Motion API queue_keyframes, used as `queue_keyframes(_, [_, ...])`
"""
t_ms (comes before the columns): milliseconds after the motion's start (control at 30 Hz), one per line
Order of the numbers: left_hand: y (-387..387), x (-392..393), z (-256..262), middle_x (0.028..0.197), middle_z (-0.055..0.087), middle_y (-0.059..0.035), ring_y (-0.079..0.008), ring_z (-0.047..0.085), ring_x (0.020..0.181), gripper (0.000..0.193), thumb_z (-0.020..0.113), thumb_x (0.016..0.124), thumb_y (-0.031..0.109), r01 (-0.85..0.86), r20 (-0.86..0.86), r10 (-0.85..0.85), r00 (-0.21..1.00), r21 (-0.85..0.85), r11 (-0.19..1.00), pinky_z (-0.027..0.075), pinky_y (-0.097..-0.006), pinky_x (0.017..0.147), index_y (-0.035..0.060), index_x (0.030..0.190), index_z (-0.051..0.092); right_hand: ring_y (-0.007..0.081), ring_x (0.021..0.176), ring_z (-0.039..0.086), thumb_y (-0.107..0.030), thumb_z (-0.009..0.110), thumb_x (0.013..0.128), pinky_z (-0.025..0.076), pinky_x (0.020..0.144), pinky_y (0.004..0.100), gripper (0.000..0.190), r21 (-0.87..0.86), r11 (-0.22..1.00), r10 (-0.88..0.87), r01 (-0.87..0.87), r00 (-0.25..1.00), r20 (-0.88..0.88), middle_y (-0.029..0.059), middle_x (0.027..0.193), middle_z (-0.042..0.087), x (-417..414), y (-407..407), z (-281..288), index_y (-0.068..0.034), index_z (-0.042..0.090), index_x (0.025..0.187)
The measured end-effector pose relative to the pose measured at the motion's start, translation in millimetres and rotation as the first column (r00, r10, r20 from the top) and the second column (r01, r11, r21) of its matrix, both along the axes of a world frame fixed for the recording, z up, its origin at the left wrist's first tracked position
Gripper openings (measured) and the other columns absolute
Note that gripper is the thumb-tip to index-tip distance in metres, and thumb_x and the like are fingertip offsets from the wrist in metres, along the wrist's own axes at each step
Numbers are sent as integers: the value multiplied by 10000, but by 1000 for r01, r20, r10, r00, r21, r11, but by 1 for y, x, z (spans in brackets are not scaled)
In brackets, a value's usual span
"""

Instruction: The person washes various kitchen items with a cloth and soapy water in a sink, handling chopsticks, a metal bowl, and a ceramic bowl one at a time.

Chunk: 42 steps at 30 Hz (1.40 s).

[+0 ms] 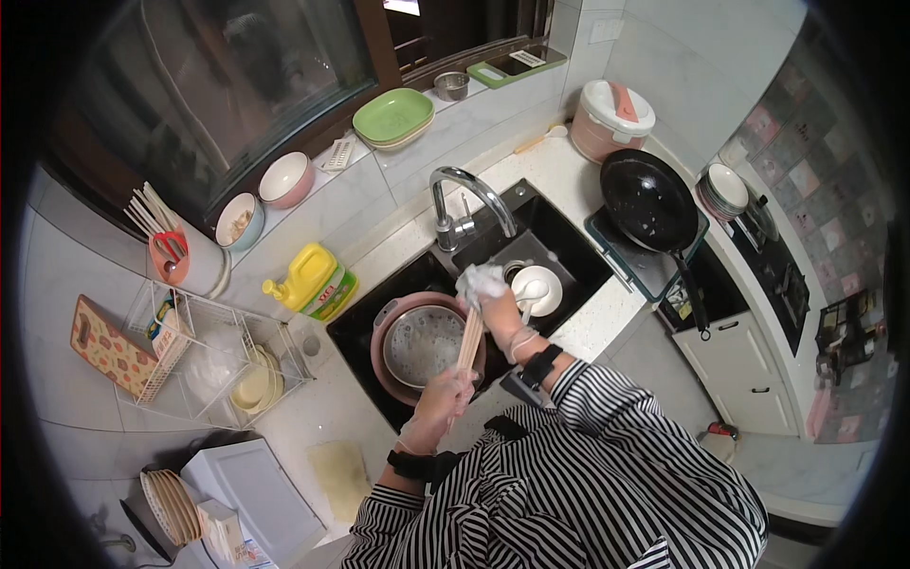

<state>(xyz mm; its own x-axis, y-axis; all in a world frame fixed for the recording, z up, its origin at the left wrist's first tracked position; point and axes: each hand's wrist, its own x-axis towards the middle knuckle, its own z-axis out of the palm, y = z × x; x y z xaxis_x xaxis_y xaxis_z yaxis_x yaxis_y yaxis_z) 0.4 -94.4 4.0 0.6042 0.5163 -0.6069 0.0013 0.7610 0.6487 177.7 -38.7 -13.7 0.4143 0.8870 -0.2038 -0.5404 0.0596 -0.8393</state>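
My left hand (448,392), in a clear thin glove, is closed around the lower ends of a bundle of chopsticks (470,341). At their upper ends my right hand (498,306), also gloved, holds a pale, sudsy cloth or sponge (482,282) against them. Below the chopsticks, a pink basin (379,348) stands in the left bowl of the black double sink, with a metal pot or bowl of cloudy water (419,345) inside it. The right bowl holds a white dish (551,299) with white spoons (534,289) on it, partly behind my right hand.
A chrome faucet (473,174) arches over the sink. Left of it stands a yellow detergent jug (313,277). A black wok (648,199) rests at the right, near a pink-and-white pot (611,121). Bowls and a green tray (393,116) line the ledge; a wire rack (284,355) stands left.
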Motion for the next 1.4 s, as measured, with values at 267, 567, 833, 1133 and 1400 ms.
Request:
queue_keyframes(267, [2, -9, 1, 756, 468, 10, -30, 329, 517, 358, 466, 959, 187, 24, 76, -18, 997, -73, 997, 274, -153, 461, -76, 1201, 494, 183, 830, 603, 4, 482, 863, 467, 795, 265, 188, -16, 969, 200, -247, 743, 638, 85, 872, 624, 33, -13, -36, -2, 641, 963])
queue_keyframes(567, [12, 20, -15, 744, 479, 24, -34, 382, 569, 300, 427, 937, 112, 70, -178, -37, 983, 187, 980, 322, -174, 502, -59, 1157, 535, 195, 663, 614, -131, 404, 966, 555, 601, 317, 169, -289, 954, -10, -78, 957, -290, 85, 824, 590, 34, -43, -81, -40, 537, 1016])
queue_keyframes(833, [33, 82, -42, 831, 622, -203, -336, 604, 742, 267, 430, 933, 167, 691, -688, -175, 704, 608, 391, 470, -394, 675, -40, 1014, 578, 148, 636, 566, -138, 408, 931, 422, 507, 277, 189, -346, 892, 356, -292, 925, 135, 85, 734, 585, 17, -70, -90, -22, 555, 905])
queue_keyframes(1133, [31, 84, -66, 954, 610, -124, -159, 606, 834, 407, 490, 948, 262, 708, -713, -243, 658, 476, 522, 481, -298, 725, -81, 1166, 517, 272, 618, 605, -150, 351, 946, 512, 550, 376, 263, -570, 815, 83, -103, 995, -60, 173, 821, 614, 111, -42, -165, 35, 513, 1039])
queue_keyframes(1400, [27, -5, -74, 973, 623, -112, -160, 606, 778, 350, 480, 937, 258, 320, -585, -125, 801, 242, 916, 486, -273, 703, -46, 1073, 588, 331, 682, 629, -191, 377, 950, 518, 626, 395, 347, -867, 475, 712, -155, 646, 275, 211, 889, 643, 147, -24, -213, 59, 532, 1135])
